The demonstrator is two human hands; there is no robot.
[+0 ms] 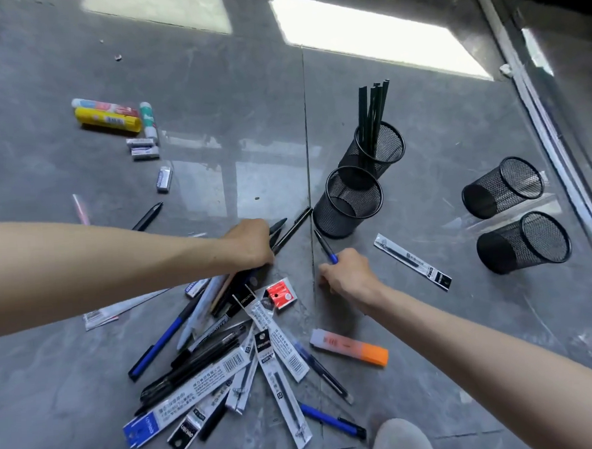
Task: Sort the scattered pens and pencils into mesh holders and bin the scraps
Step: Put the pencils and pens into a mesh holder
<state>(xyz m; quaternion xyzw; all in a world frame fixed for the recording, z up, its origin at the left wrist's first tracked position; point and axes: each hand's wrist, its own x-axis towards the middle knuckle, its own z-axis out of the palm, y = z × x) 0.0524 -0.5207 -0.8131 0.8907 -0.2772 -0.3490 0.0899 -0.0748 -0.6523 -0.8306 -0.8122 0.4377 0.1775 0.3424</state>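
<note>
Pens (163,341) lay heaped on the floor (214,125) near the mesh holders (338,215), one holding black pencils (374,110). The left hand (251,242) gripped several black pens (293,229); the right hand (345,273) pinched one blue pen (325,247).

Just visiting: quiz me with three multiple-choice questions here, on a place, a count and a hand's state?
1. The black pencils stand: A on the floor B in a mesh holder C in a hand
2. Mesh holders in all: A two B three C four
3. The right hand: A pinches a blue pen B lies flat C lifts a holder
Answers: 1 B, they rise from its rim; 2 C, two mid-floor, two at right; 3 A, the pen sticks out of its grip.
</note>
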